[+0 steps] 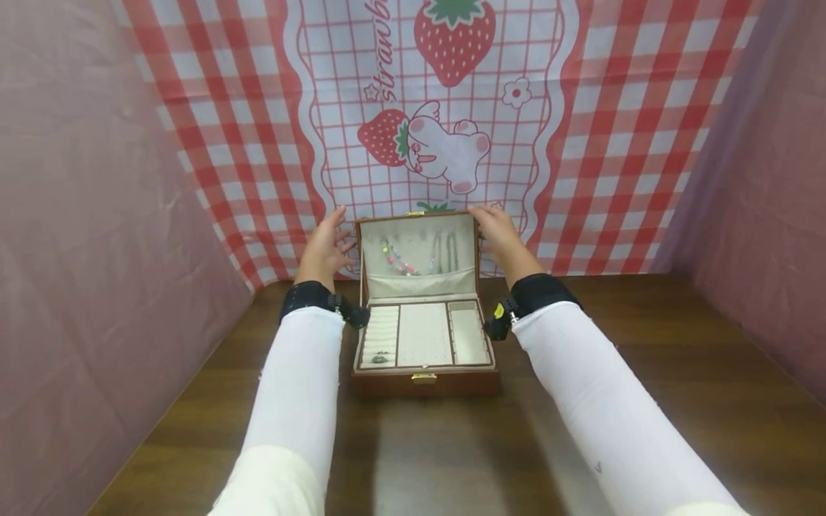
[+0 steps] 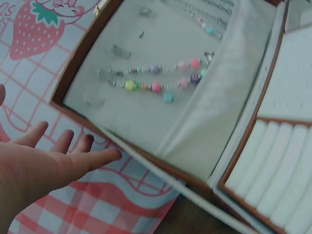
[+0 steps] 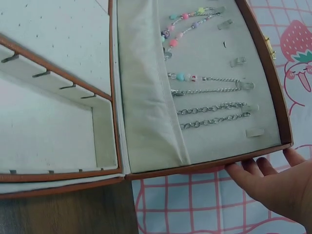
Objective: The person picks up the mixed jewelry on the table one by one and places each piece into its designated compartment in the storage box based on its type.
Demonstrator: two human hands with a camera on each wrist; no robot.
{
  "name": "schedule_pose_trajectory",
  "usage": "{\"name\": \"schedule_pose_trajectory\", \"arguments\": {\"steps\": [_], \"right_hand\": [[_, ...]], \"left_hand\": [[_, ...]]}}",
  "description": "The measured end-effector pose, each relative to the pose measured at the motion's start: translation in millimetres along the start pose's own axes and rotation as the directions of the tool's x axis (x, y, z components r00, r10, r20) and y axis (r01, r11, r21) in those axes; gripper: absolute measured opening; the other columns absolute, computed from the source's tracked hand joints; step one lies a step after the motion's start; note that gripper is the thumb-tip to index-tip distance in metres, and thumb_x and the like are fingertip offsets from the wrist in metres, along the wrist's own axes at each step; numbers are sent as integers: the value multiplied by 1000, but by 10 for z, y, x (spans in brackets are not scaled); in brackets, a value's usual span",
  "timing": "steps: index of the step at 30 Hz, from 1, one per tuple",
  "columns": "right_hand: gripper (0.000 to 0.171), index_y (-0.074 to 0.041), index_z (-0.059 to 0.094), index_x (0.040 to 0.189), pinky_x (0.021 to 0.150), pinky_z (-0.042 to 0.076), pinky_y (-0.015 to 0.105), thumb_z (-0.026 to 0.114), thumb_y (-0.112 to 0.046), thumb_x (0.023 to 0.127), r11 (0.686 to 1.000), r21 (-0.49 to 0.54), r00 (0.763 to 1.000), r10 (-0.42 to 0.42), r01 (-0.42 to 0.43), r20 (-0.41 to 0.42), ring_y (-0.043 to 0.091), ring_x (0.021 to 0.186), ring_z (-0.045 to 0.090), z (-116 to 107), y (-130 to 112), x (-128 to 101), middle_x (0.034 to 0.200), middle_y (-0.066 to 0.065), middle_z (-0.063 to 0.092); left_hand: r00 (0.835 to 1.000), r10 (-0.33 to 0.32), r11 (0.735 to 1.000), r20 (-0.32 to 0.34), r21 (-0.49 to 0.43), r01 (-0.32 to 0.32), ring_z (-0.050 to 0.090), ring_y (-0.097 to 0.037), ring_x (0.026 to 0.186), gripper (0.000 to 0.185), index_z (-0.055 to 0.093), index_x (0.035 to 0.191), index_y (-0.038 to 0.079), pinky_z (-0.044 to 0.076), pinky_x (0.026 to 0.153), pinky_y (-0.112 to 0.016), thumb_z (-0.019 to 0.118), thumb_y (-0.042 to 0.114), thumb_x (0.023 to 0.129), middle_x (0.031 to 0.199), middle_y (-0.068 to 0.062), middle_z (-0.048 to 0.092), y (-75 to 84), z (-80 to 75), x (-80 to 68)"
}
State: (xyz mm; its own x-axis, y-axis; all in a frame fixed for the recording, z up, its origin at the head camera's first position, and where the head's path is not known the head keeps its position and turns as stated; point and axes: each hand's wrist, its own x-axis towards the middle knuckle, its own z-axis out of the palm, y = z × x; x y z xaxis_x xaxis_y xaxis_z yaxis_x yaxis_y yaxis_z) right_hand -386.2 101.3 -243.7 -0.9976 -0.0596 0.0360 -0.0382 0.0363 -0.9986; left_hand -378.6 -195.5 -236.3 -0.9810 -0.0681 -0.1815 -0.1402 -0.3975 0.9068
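Note:
A brown jewelry box (image 1: 426, 383) stands with its lid (image 1: 416, 244) raised. My left hand (image 1: 325, 247) is beside the lid's left edge, fingers spread and holding nothing; in the left wrist view the fingertips (image 2: 114, 154) come close to that edge. At the lid's top right corner, my right hand (image 1: 500, 233) touches the edge with extended fingers (image 3: 239, 176). Inside the lid hang a colorful bead necklace (image 2: 156, 87) and silver chains (image 3: 214, 109), their lower ends tucked into a fabric pocket (image 3: 146, 92).
White ring rolls (image 1: 382, 330) fill the box's left compartment, with rings (image 1: 379, 357) near the front. A pale middle panel (image 1: 422, 333) and a narrow right compartment (image 1: 466, 337) sit alongside. Behind hangs a strawberry-print checked cloth (image 1: 600, 143); the tabletop (image 1: 645, 373) is wooden.

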Motion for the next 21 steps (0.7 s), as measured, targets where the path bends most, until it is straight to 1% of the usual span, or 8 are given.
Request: {"name": "schedule_pose_trajectory", "arguments": {"steps": [2, 4, 7, 9, 12, 15, 17, 21], "right_hand": [[57, -7, 35, 150, 112, 29, 51, 49, -34, 102, 1000, 26, 1000, 6, -6, -17, 35, 140, 27, 9, 6, -13, 155, 14, 28], [56, -8, 36, 150, 112, 30, 50, 49, -35, 102, 999, 35, 999, 10, -9, -31, 34, 139, 29, 9, 19, -25, 154, 13, 30], [54, -8, 39, 148, 110, 33, 49, 49, -34, 102, 998, 56, 999, 10, -7, -53, 32, 135, 35, -6, 55, -43, 149, 13, 36], [51, -9, 42, 145, 107, 36, 49, 50, -33, 101, 997, 73, 997, 12, -6, -80, 31, 129, 41, -21, 81, -62, 141, 14, 42], [39, -10, 50, 132, 98, 42, 48, 53, -32, 100, 996, 94, 991, 14, -2, -130, 28, 115, 49, -45, 101, -106, 123, 10, 49], [25, -13, 54, 115, 93, 44, 47, 56, -30, 98, 993, 119, 987, 38, -19, -157, 25, 106, 53, -53, 95, -166, 112, 4, 52], [18, -14, 56, 108, 94, 44, 48, 59, -28, 97, 986, 165, 987, 64, -39, -148, 24, 107, 54, -55, 83, -208, 109, 2, 54], [14, -11, 60, 104, 102, 40, 51, 63, -21, 95, 965, 255, 989, 94, -62, -118, 25, 114, 54, -62, 54, -310, 106, 2, 57]], "left_hand": [[1000, 1, 1000, 10, 7, -1, 14, -33, 145, 69, 29, 154, 14, 8, 114, -61, 57, 40, 96, 159, -12, 18, -9, 38, 5], [1000, 6, 999, 8, 38, -7, 18, -32, 144, 68, 33, 152, 10, 13, 114, -60, 57, 40, 96, 157, -12, 23, -25, 65, 0], [999, 17, 997, -44, 81, -14, 29, -31, 139, 61, 44, 145, 6, 22, 112, -59, 59, 38, 95, 149, -12, 36, -65, 84, -23], [996, 29, 995, -81, 98, -21, 36, -30, 135, 57, 49, 140, 5, 27, 110, -58, 62, 37, 94, 143, -13, 43, -94, 82, -41], [993, 44, 992, -109, 124, -31, 45, -28, 129, 47, 55, 129, 5, 33, 106, -59, 65, 34, 93, 132, -10, 53, -130, 58, -65], [992, 53, 989, -112, 141, -37, 49, -25, 125, 33, 57, 114, 8, 36, 104, -59, 69, 29, 91, 118, -7, 58, -147, -4, -106], [994, 49, 991, -100, 132, -36, 49, -24, 124, 25, 57, 105, 9, 37, 104, -58, 70, 25, 90, 109, -4, 58, -147, -65, -140], [998, 52, 995, -39, 82, -49, 47, -24, 126, 15, 59, 97, 10, 34, 107, -57, 70, 17, 90, 99, -2, 59, -137, -193, -225]]}}
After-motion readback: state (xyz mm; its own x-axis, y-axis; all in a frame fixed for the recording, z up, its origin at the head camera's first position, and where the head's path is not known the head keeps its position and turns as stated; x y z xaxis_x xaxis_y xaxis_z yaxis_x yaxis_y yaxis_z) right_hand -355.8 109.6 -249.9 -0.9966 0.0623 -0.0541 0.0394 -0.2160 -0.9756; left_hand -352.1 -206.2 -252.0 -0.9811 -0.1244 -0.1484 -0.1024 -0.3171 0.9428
